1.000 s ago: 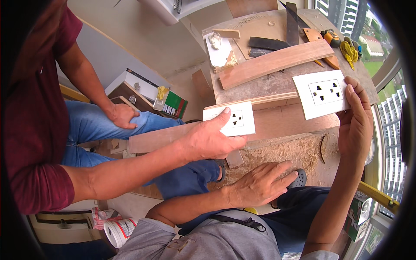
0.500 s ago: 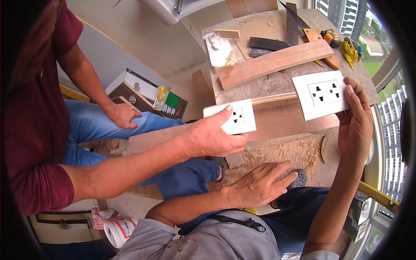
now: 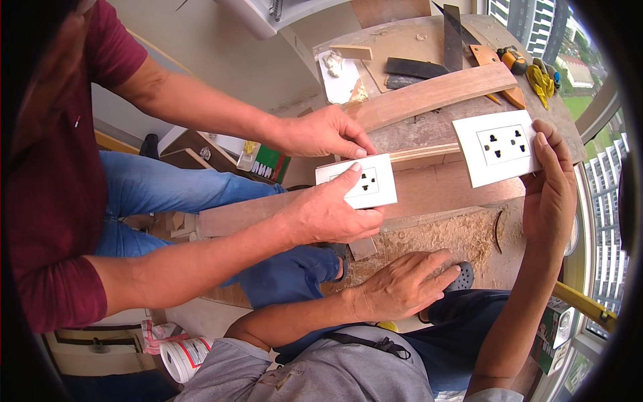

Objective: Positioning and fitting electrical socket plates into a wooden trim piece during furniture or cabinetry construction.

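My right hand (image 3: 550, 177) pinches the right edge of a white double wall socket (image 3: 482, 164), its face turned up toward me. The thumb lies on the plate's edge and the other fingers are mostly behind it. My left hand (image 3: 405, 287) hovers over my lap with nothing in it, fingers stretched out and slightly curled. To the left, a co-worker in a dark red shirt holds a second white wall socket (image 3: 382, 194) in one hand (image 3: 328, 211), thumb across its face. The co-worker's other hand (image 3: 328, 132) reaches to that socket's upper edge.
Behind the sockets stands a workbench (image 3: 429, 134) with a long wooden board (image 3: 435, 97), a saw (image 3: 453, 40), a tape measure (image 3: 512, 60) and yellow cord (image 3: 540, 82). Wood shavings (image 3: 429, 244) cover the floor below. A window (image 3: 606, 201) borders the right side; a white bucket (image 3: 184, 358) is lower left.
The co-worker's other hand has left their thigh and come up to the top edge of the socket they hold. My own hands have stayed almost still.
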Demonstrator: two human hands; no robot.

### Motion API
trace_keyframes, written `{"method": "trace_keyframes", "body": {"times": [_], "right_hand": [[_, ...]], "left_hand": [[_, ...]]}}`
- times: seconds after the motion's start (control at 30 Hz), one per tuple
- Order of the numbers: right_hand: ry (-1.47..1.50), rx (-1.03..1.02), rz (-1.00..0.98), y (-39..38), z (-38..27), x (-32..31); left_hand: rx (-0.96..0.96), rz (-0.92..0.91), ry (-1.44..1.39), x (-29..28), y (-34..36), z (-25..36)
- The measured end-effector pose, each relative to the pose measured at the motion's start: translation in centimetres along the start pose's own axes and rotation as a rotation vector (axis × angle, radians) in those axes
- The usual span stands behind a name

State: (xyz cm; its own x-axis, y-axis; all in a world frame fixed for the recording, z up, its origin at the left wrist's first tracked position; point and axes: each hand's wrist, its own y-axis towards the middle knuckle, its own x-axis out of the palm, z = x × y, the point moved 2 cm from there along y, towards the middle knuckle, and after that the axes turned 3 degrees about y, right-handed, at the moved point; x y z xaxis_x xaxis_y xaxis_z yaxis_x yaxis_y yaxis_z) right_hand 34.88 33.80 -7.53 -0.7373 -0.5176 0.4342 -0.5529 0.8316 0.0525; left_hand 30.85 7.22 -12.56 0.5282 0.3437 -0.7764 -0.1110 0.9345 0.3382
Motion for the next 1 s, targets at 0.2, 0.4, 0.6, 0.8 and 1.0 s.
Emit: {"method": "trace_keyframes", "body": {"times": [0.2,0.4,0.6,0.8,1.0], "right_hand": [[0.008,0.003,-0.017,0.11,0.04,-0.12],[0.013,0.007,-0.029,-0.01,0.09,-0.48],[0.021,0.008,-0.029,0.16,0.25,-0.56],[0.024,0.009,-0.015,0.30,0.38,-0.45],[0.034,-0.001,-0.032,0.38,0.28,-0.42]], "left_hand": [[-0.005,0.013,-0.007,-0.16,0.04,0.03],[0.002,0.032,0.015,0.04,-0.04,0.09],[0.023,0.040,0.024,-0.14,0.01,0.08],[0.029,0.036,0.038,-0.25,0.04,0.09],[0.020,0.044,0.018,-0.15,0.01,0.04]]}}
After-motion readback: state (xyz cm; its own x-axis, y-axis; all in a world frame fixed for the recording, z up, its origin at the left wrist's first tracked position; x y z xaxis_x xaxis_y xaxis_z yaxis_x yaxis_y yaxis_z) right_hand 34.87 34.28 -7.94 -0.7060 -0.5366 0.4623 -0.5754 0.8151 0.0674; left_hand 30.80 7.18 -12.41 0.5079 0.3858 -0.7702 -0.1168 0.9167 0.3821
